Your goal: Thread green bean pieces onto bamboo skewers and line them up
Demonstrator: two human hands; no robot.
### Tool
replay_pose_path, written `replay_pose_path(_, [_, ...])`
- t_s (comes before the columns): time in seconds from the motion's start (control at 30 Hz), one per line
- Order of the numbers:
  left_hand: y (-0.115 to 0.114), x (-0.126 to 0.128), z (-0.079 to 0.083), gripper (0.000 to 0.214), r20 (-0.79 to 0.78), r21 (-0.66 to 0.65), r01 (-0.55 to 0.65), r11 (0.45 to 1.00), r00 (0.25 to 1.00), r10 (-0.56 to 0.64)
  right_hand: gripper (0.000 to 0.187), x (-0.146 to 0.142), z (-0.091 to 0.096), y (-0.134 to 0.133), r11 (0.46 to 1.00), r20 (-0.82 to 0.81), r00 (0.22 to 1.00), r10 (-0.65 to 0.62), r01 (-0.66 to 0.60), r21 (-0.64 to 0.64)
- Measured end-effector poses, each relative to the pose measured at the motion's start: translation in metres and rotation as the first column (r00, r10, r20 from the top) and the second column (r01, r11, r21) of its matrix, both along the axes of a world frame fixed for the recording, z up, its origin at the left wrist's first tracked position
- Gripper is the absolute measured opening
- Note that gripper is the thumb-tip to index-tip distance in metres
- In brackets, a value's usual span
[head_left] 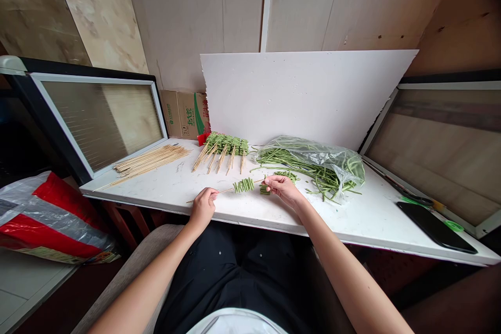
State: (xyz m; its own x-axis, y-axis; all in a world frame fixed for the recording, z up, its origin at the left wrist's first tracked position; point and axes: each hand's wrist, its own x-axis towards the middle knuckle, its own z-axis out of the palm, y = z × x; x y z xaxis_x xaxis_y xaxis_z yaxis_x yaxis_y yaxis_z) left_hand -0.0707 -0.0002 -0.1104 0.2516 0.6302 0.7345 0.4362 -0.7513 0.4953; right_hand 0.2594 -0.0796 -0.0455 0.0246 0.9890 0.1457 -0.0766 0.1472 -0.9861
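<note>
A bamboo skewer [226, 190] with a row of short green bean pieces [243, 185] threaded on it is held level just above the table's front edge. My left hand [204, 203] is closed around its bare handle end. At the other end, the fingertips of my right hand [282, 188] pinch the skewer near its tip; whether a bean piece is also between them is hidden. Cut bean pieces [265, 189] lie under and beside my right hand. Behind, several finished bean skewers [227, 144] are stacked with their sticks pointing toward me.
Loose bare skewers [152, 162] lie at the left of the white table [235, 214]. Long green beans spill from a clear plastic bag [324, 154]. A black phone [436, 225] and scissors [415, 197] are at the right. A white board [305, 99] and cardboard box [182, 112] stand behind.
</note>
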Motion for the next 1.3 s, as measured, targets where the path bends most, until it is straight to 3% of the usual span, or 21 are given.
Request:
replay_pose_path(0.6, [0.001,0.000,0.003,0.028,0.004,-0.010,0.000,1.000,1.000,0.001,0.036,-0.009,0.009,-0.008,0.997,0.056,0.997,-0.057,0.054,0.053])
replay_pose_path(0.93, [-0.009,0.001,0.044,0.018,0.030,0.036,0.046,0.998,0.998,-0.047,0.034,-0.020,0.046,-0.014,0.966,0.019,0.977,-0.214,0.209,0.149])
replay_pose_path(1.3, [-0.014,-0.001,0.060,0.042,0.009,0.090,0.061,0.994,0.998,-0.062,0.034,-0.036,0.071,-0.029,0.907,0.059,0.943,-0.328,0.296,0.299])
